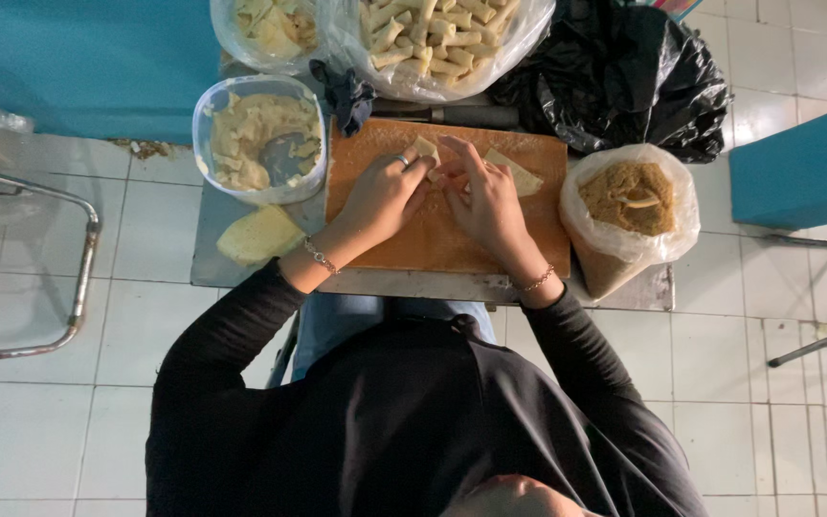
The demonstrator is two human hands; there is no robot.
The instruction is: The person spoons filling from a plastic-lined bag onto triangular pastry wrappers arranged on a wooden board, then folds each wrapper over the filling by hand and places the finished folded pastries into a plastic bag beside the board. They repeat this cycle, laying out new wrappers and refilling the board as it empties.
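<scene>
Pinched between both sets of fingertips, a pale pastry wrapper (425,150) is being folded at the far edge of the wooden board (433,239), left hand (382,196) and right hand (486,201) working together. Beyond the board, a clear bag of finished rolls (433,38) looks well stocked. Left of the board, the tub of filling (260,139) remains fairly full; right, a bag of crumbs (632,196) waits. Plenty left, I'd judge.

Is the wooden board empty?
No: both hands, left and right, press a pale wrapper on the board.
</scene>
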